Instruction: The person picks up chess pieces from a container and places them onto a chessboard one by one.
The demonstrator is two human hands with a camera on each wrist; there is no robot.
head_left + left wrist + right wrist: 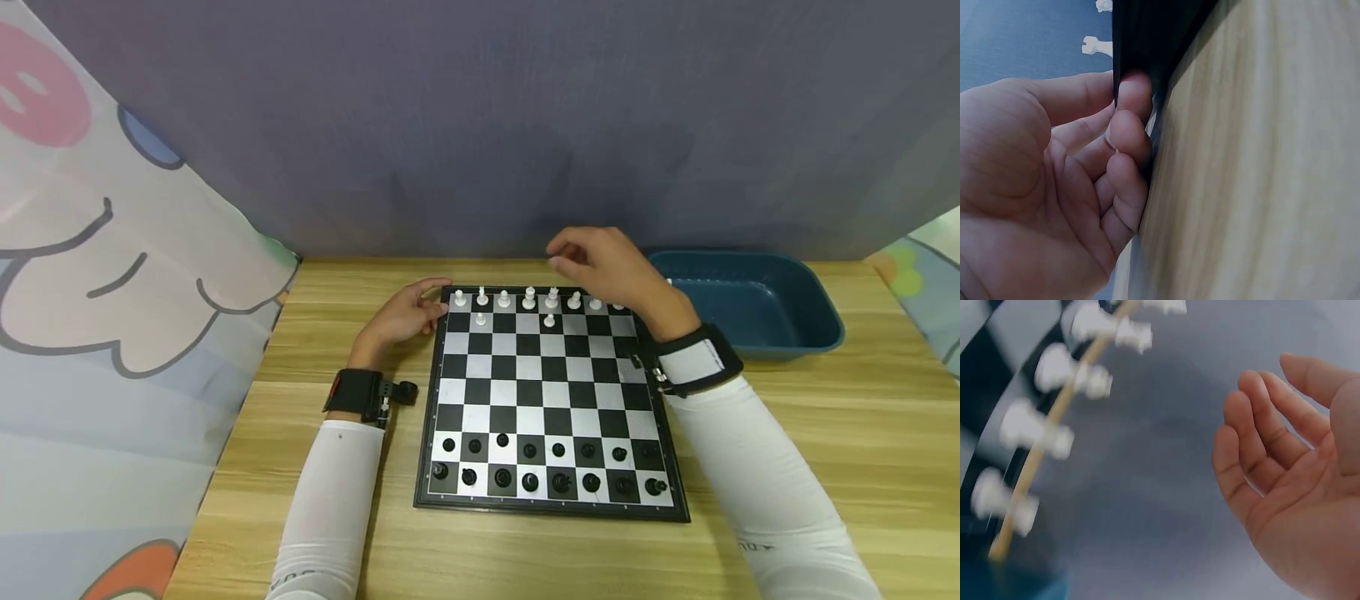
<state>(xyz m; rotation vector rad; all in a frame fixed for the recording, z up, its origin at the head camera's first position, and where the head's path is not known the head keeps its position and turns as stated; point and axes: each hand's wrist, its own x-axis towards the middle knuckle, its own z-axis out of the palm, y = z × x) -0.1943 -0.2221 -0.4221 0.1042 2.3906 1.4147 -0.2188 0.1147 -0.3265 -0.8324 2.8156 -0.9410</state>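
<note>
A black-and-white chessboard [528,367] lies flat on the wooden table. My left hand [405,317] holds its far left corner; in the left wrist view, the curled fingers [1129,134] meet the board's dark edge [1138,37]. My right hand [600,262] hovers above the far right part of the board, its fingers loosely bent and nothing in them. White pieces stand along the far row, and two white pawns, a left one [481,319] and a right one [550,321], stand one row nearer. Black pieces [530,482] fill the two near rows.
A dark teal plastic bin [832,333] stands on the table right of the board, partly behind the right forearm. A grey fabric-like wall [480,125] rises behind the table [825,433]. A cartoon-printed sheet [112,433] hangs at the left.
</note>
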